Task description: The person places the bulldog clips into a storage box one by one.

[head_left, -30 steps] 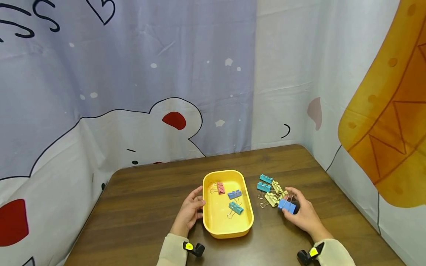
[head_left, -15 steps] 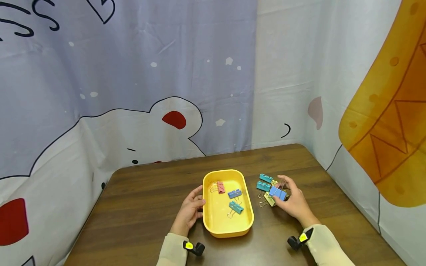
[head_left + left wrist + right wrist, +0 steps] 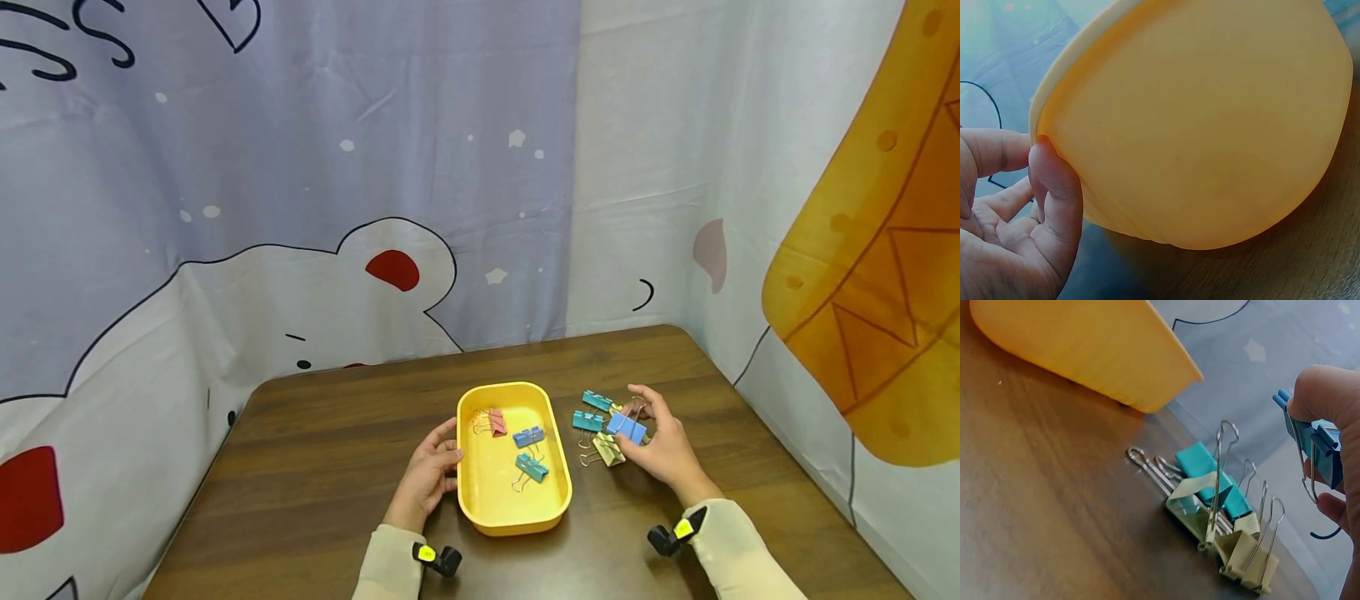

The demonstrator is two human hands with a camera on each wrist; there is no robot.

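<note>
Right-hand grip narrows on a blue binder clip, pinching it between thumb and fingers; its wire handles show within the grasp. From the head view the clip overlaps the right side of a small pile on the table, while in the right wrist view it appears apart from that pile, raised beside it. The pile holds two teal clips, a far teal clip and a near teal clip, with a pale yellow clip in front of them. More pale yellow shows partly hidden behind the blue one. In the right wrist view, several wire handles in the pile stand upright.

Left-hand grip holds the left edge of a yellow tray, its thumb at the rim and the other fingers along the outer wall. Inside the tray lie three clips, well apart from its near end: a pink clip toward the far left, a second blue clip right of the middle, and a third teal clip just below that. Both sleeves are pale, and each wrist carries a small black camera. Behind the table hangs a printed cloth.
</note>
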